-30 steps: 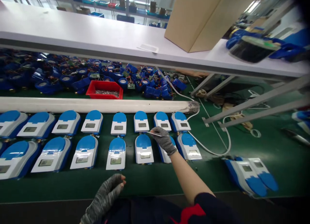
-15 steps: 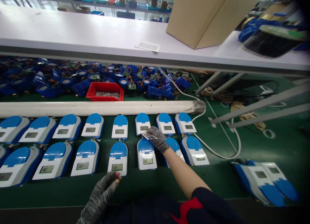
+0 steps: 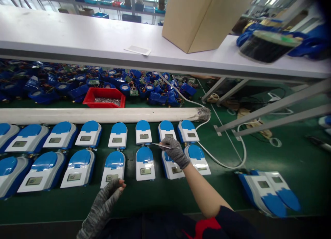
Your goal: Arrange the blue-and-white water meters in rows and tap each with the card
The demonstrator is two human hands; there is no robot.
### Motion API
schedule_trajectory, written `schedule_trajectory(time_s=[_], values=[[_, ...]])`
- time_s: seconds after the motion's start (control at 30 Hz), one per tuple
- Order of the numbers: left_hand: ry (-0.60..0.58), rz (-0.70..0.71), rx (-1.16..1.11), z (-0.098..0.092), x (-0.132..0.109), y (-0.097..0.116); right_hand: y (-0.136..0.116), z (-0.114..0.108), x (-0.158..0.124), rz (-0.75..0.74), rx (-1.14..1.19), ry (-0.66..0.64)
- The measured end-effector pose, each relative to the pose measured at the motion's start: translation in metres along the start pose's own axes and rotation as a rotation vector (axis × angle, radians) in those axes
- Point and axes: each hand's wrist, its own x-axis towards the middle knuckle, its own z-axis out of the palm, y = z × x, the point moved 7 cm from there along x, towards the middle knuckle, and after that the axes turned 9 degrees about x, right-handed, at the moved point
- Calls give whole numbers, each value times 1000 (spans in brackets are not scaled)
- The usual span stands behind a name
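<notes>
In a grey fingerless glove, my right hand (image 3: 176,153) pinches a thin flat card (image 3: 160,145), seen nearly edge-on. It hovers over the right part of two rows of white meters with blue lids and small displays. Partly under the hand lies a front-row meter (image 3: 172,168); left of it is another front-row meter (image 3: 145,165). My left hand (image 3: 103,204), gloved alike, holds nothing, its thumb and fingertips slightly apart. Its fingertips are by the lower edge of a meter (image 3: 113,166), whether touching I cannot tell. Behind stands a back-row meter (image 3: 143,132).
A white pipe (image 3: 103,116) runs behind the rows. Beyond it sit a red bin (image 3: 89,100) of small metal parts and a heap of blue meter bodies (image 3: 62,89). A raised shelf (image 3: 90,35) carries a cardboard box (image 3: 188,21). Two meters (image 3: 263,187) lie at right.
My right hand has moved right relative to the meters, with the card tilted nearer edge-on. The view has shifted right. My left hand keeps much the same pose.
</notes>
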Motion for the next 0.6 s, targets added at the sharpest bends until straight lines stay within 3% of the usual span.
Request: schedule_trajectory(time_s=[0.07, 0.17, 0.33, 0.6], values=[[-5, -29, -18, 16, -7, 0, 24, -30, -12, 24, -33, 19], [-18, -45, -58, 42, -16, -2, 61, -47, -18, 89, -160, -46], [10, -21, -66, 72, -28, -10, 81, -32, -10, 51, -282, -122], [87, 5, -65, 85, -37, -30, 78, -30, -6, 2, -211, -117]])
